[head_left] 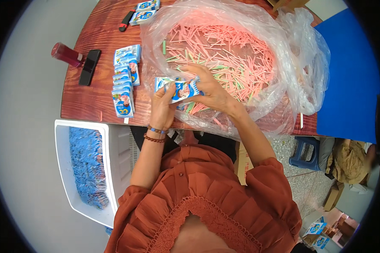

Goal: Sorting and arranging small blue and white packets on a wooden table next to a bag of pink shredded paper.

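Note:
My left hand (162, 107) grips a small blue-and-white printed packet (182, 90) at the front edge of the wooden table (93, 101). My right hand (209, 86) rests on the same packet from the right, fingers bent over its far end. Both hands sit at the mouth of a big clear plastic bag (283, 50) filled with several thin pink and green sticks (223, 46). More packets of the same kind (124, 80) lie in an overlapping row left of my hands.
A white bin (109, 168) with blue packets stands on the floor at my left. A red bottle (66, 55) and a black phone (90, 66) lie on the table's left end. Two more packets and a red-black tool (125, 21) lie at the back. A blue stool (306, 152) stands right.

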